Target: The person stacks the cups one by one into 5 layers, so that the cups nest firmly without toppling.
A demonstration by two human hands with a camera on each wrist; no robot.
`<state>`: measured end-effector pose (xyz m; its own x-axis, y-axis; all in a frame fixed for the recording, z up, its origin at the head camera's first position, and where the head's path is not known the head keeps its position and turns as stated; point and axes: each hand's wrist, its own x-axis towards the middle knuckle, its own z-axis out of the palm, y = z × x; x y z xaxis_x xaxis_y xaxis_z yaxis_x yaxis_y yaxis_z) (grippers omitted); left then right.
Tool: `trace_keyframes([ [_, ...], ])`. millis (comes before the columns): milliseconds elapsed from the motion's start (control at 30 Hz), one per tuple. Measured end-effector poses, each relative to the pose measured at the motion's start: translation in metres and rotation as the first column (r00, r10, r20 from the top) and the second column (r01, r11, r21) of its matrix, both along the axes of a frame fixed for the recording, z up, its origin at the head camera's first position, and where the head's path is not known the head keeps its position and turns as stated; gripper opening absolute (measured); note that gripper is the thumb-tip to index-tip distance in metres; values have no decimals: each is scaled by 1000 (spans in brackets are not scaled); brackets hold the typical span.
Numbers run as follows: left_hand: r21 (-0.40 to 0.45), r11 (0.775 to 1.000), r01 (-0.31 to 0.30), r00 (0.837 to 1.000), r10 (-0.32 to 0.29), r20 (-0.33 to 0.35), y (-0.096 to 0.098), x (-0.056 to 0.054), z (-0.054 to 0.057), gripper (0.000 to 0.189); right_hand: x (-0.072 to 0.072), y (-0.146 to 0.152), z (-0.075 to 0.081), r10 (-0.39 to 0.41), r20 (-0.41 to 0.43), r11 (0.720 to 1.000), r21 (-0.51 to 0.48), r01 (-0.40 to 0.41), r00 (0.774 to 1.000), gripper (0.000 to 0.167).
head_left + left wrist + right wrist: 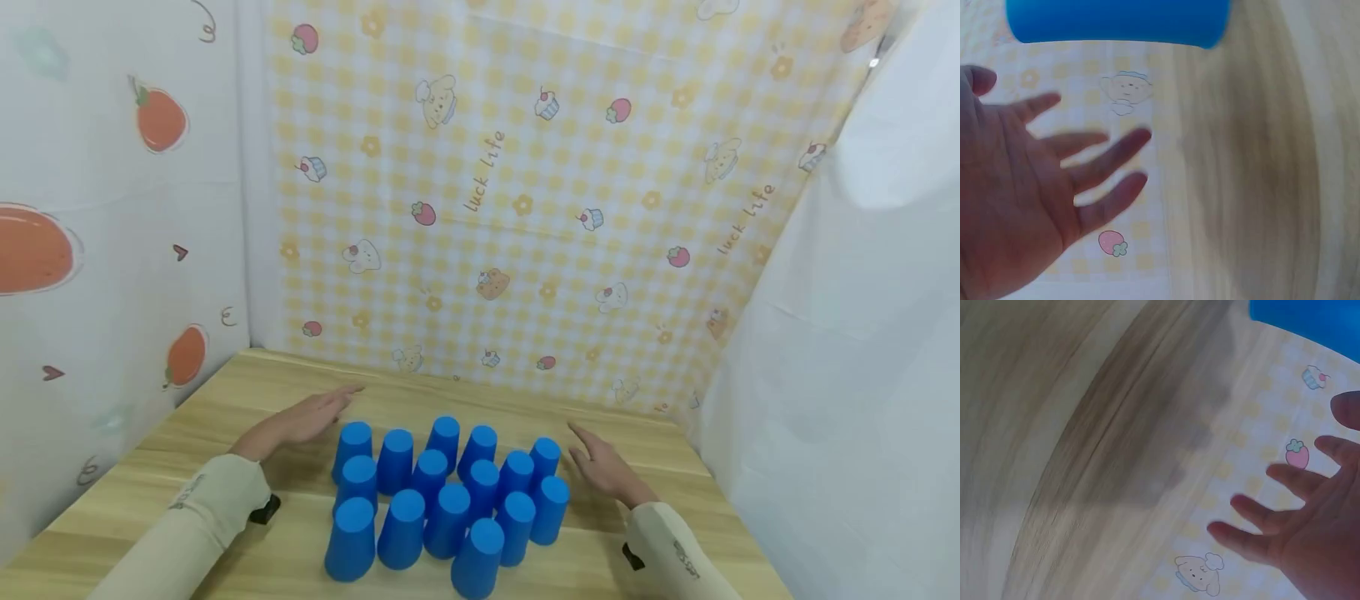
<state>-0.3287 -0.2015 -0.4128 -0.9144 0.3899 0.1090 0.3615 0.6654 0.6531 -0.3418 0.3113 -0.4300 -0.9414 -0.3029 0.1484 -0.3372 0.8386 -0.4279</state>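
Several blue cups (452, 521) stand upside down in a loose cluster on the wooden table, closed ends up. To the left of the cluster is my left hand (307, 419), fingers extended, nearest to the back-left cup (352, 450). My right hand (602, 467) is held to the right of the cluster, its fingers also straight and spread, close to the rightmost cups (550, 510). Both wrist views show bare palms: the left palm (1016, 187) and the right palm (1316, 544) hold nothing. Part of a blue cup (1116, 19) shows at the top of the left wrist view.
The wooden table (292, 542) runs back to a yellow checked cloth (480, 208) hanging behind it. A white cloth with fruit prints (120, 208) hangs at the left, and a plain white sheet (862, 333) at the right.
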Motion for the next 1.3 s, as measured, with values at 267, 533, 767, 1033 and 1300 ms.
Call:
trace_keyframes([
  [267, 145, 987, 66, 997, -59, -50, -9, 7, -8, 50, 12, -11, -2, 130, 153, 962, -259, -88, 980, 50],
  [533, 172, 971, 163, 987, -163, -14, -19, 11, -9, 57, 11, 0, -7, 256, 188, 914, -367, -174, 948, 53],
  [767, 173, 978, 115, 989, -130, 76, -13, 7, -9, 62, 6, 2, -3, 287, 199, 875, -453, -172, 937, 50],
  [1033, 132, 987, 93, 991, -104, 79, -10, -2, -5, 47, -6, -6, -1, 330, 210, 851, -488, -194, 920, 51],
  [1300, 133, 988, 82, 995, -88, 38, -2, -6, -11, 39, -6, -1, -6, 378, 193, 849, -461, -257, 905, 40],
])
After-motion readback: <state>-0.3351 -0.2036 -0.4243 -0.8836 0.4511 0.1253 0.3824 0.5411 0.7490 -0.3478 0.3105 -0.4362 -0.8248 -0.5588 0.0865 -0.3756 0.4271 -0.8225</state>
